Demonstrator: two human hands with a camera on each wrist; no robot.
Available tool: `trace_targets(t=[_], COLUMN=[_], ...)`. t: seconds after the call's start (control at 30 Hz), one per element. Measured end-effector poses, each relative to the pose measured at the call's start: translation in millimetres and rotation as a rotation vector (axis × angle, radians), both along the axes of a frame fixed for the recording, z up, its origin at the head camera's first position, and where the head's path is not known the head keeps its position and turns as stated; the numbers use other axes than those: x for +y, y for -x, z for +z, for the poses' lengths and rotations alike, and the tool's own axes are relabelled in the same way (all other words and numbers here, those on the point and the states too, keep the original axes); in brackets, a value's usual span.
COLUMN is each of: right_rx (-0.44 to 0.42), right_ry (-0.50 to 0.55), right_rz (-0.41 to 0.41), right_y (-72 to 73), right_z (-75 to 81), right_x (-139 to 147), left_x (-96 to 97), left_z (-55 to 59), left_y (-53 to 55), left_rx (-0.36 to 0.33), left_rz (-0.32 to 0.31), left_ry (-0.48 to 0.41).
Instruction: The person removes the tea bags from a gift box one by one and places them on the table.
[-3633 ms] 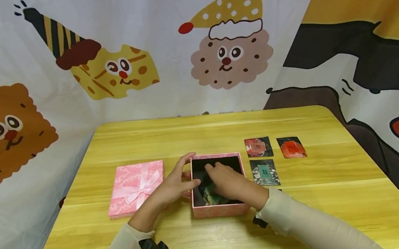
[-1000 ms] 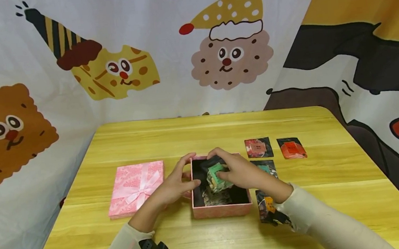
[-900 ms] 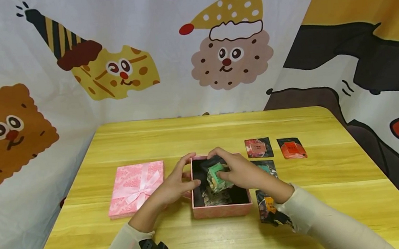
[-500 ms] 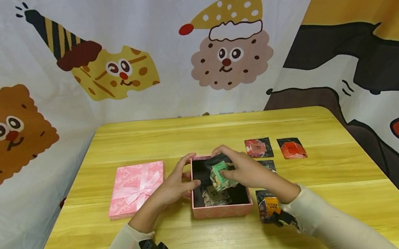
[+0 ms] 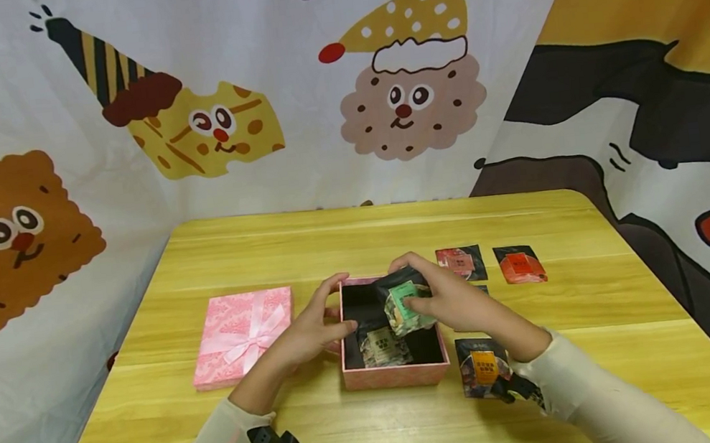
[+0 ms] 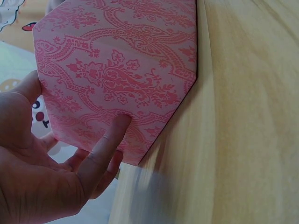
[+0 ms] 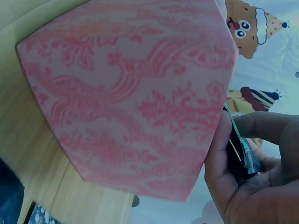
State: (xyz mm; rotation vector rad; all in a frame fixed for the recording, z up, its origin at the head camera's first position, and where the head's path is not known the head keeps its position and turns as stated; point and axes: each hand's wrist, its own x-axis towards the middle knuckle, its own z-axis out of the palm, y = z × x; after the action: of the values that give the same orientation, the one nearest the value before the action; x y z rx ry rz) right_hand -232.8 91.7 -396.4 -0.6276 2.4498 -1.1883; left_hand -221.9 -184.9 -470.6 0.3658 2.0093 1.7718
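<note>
A pink patterned gift box [image 5: 394, 376] stands uncovered on the table. My left hand [image 5: 310, 329] grips its left side, thumb at the rim; in the left wrist view the fingers [image 6: 103, 154] rest on the outer wall. Between thumb and fingers, my right hand [image 5: 451, 304] pinches a dark sachet with a green label [image 5: 404, 300], tilted over the box's right rim. The right wrist view shows this sachet [image 7: 240, 156] edge-on beside the box wall. Another dark sachet with a pale label [image 5: 384, 345] lies in the box.
The pink lid with a ribbon bow [image 5: 254, 326] lies left of the box. On the right lie a pink-labelled sachet [image 5: 460, 263], a red-labelled sachet [image 5: 520, 264] and an orange-labelled sachet [image 5: 482, 367]. My right hand and forearm mostly cover one more.
My right hand has raised the green-labelled sachet from inside the box and shifted it rightward to the rim, uncovering the pale-labelled sachet beneath. My left hand has stayed on the box.
</note>
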Motion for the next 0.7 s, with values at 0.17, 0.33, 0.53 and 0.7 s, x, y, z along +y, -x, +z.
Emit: trace_targets(t=[0.17,0.33,0.53,0.7], right_rx=[-0.009,-0.004,0.062,0.029], right_ry=[0.02,0.038,0.045,0.08], right_rz=[-0.023,-0.044,-0.074,-0.089], right_y=[1.7,2.7,3.6,3.9], right_z=[0.3,0.2,-1.3,-1.4], right_x=[10,23,39,52], left_x=[0.5,0.9,1.2,1.3], left_z=[-0.1,0.4,1.6,1.4], left_y=[-0.5,-1.4,-1.8,-1.7], left_rx=[0.004,0.011,0.02,0.015], left_rz=[0.002,0.008,0.015,0.015], left_ry=[0.003,0.024,0.049,0.045])
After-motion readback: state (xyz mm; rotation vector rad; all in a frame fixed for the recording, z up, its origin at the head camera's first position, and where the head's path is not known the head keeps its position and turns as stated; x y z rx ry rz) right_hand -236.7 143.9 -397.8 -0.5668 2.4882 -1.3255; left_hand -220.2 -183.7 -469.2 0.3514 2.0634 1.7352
